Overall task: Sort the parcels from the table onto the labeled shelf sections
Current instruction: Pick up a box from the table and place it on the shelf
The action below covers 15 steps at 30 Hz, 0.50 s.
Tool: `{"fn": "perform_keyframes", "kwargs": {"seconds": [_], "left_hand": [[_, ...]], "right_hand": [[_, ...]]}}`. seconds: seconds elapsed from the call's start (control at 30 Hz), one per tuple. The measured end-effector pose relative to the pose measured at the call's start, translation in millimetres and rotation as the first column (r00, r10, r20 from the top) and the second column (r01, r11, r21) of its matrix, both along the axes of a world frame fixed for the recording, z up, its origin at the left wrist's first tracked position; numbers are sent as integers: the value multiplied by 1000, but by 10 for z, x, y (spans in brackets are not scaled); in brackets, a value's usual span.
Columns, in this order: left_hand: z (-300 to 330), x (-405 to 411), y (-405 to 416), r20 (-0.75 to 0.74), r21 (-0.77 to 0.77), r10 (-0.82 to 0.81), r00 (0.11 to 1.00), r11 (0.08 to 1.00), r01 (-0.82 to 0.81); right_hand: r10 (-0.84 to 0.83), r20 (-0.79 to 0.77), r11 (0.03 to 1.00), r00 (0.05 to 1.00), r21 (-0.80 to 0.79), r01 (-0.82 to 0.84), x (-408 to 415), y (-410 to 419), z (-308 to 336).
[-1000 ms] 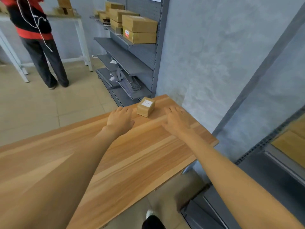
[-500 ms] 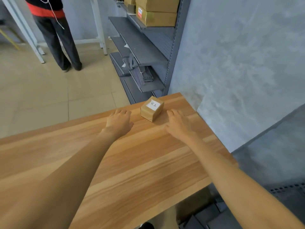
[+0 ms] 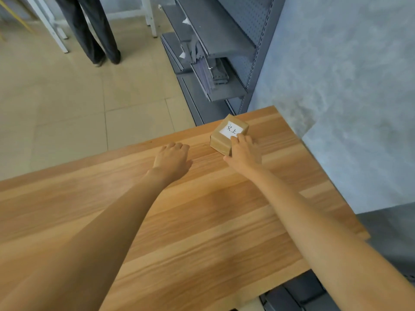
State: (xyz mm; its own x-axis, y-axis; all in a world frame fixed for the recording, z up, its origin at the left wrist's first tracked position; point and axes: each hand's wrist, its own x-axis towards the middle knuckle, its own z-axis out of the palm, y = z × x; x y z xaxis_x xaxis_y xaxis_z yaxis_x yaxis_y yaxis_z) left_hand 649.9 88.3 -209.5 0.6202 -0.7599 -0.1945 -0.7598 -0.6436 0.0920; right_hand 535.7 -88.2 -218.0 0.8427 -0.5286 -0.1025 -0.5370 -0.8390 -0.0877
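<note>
A small brown cardboard parcel (image 3: pixel 221 141) with a white handwritten label on top sits near the far right corner of the wooden table (image 3: pixel 202 225). My right hand (image 3: pixel 243 153) grips the parcel's near side. Its fingers lie over the top edge and touch the label, and its thumb is against the near corner. My left hand (image 3: pixel 173 158) rests on the table, a hand's width left of the parcel, with relaxed fingers and holding nothing. Beyond the table's far edge stands the grey metal shelf unit (image 3: pixel 215 37). Its lower shelves hold no parcels.
A person's dark-trousered legs (image 3: pixel 94 30) stand on the tiled floor at the far left, beside a white table frame (image 3: pixel 150 16). A grey wall (image 3: pixel 336 75) runs along the table's right side. Loose grey shelf parts (image 3: pixel 208 72) lie on a low shelf.
My right hand has moved left from the table surface onto the parcel and taken hold of it. My left hand has stayed put. The view has tilted further down.
</note>
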Motion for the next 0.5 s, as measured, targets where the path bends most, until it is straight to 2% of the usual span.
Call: {"fn": "perform_keyframes", "kwargs": {"seconds": [0.33,0.5], "left_hand": [[-535,414,-91,-106,12,-8,994,1000,9],[-673,501,-114,-123,29,-12,992,999,15]], "right_hand": [[-162,-54,987,985,-10,161,568,-92,-654],[-164,-32,986,986,5,164,816,-226,-783]]}}
